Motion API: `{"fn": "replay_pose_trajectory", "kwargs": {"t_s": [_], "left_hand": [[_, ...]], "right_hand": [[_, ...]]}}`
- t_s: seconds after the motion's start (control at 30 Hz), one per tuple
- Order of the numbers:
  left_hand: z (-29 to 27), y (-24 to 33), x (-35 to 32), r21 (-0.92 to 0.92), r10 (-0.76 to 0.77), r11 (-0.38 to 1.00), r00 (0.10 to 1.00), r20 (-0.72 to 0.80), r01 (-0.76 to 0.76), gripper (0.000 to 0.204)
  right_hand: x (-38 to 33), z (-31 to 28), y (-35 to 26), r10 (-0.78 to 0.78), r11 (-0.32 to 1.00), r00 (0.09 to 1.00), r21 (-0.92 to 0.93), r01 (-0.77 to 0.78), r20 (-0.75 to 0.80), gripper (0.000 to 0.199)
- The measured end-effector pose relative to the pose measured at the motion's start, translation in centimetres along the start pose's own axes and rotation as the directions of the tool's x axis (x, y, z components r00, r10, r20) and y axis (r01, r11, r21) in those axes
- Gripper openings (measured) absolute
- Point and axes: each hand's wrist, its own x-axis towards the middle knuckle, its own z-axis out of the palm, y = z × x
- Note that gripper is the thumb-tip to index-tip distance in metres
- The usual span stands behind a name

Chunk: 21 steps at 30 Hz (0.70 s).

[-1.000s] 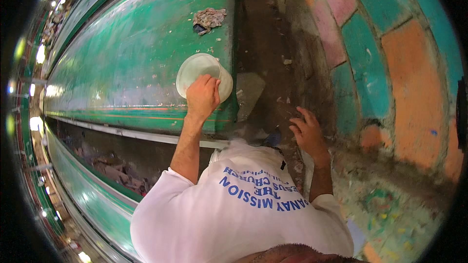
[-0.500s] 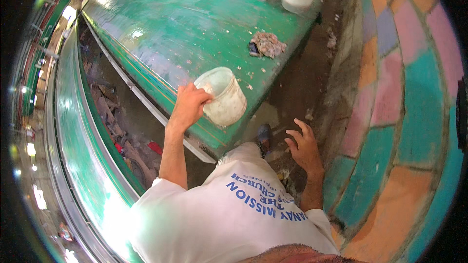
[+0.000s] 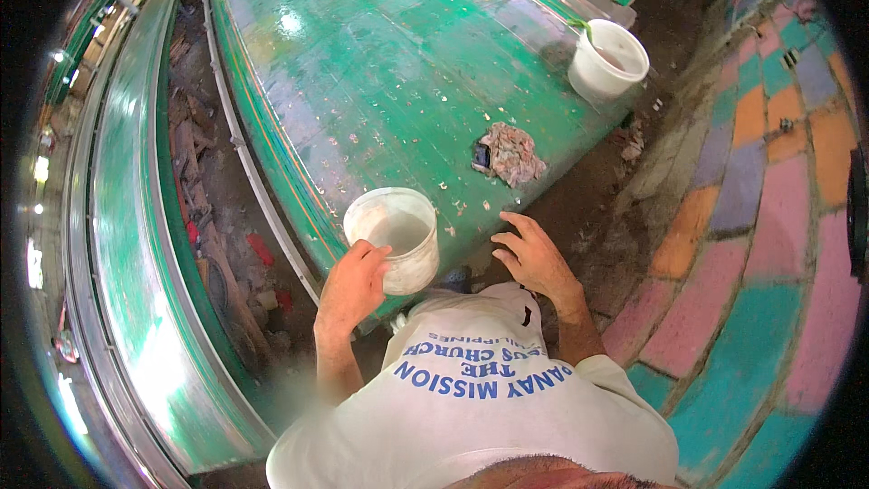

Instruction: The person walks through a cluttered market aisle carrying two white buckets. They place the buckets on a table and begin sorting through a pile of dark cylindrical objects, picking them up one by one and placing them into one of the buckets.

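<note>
A whitish, stained plastic bucket (image 3: 416, 258) is upright at the near corner of a long green table (image 3: 362, 91), its open mouth facing up. My left hand (image 3: 353, 281) grips its near left rim, fingers bent over the edge. Over by the table's right edge is my right hand (image 3: 536, 258), fingers spread and holding nothing. Beyond it, a crumpled, dirty cloth (image 3: 513, 154) with a dark patch lies on the tabletop. Pale bits are scattered around the cloth.
At the table's far right corner is a second white bucket (image 3: 602, 77) with something green at its rim. A wall of coloured blocks (image 3: 733, 326) rises on the right. Another green table (image 3: 127, 217) runs along the left, with debris (image 3: 217, 263) in the gap.
The bucket has gone from tilted to upright, with my left hand still at its rim. My right hand has come closer to the table. The whole view has shifted.
</note>
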Motion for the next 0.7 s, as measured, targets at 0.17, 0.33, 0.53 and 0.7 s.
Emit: {"fn": "replay_pose_trajectory", "kwargs": {"t_s": [0.17,0.33,0.53,0.7], "left_hand": [[1.7,2.1,0.2,0.014,-0.14,0.989,0.965,-0.224,0.146,0.015],[4.4,4.7,3.0,-0.054,-0.239,0.967,0.807,-0.54,0.251,0.014],[6.2,12.7,9.4,0.026,-0.331,0.843,0.556,-0.762,0.538,0.014],[6.5,19.2,16.0,-0.013,-0.307,0.772,0.355,-0.883,0.636,0.016]], "right_hand": [[4.0,-2.9,6.0,-0.051,0.996,0.997,0.073,0.047,0.063,0.026],[9.2,-9.9,16.2,-0.092,0.995,0.994,0.028,0.093,-0.054,0.023],[11.8,-21.0,30.3,-0.137,0.987,0.97,-0.116,0.115,-0.2,0.024],[14.1,-27.6,38.0,-0.162,0.985,0.924,-0.115,0.129,-0.347,0.03]]}}
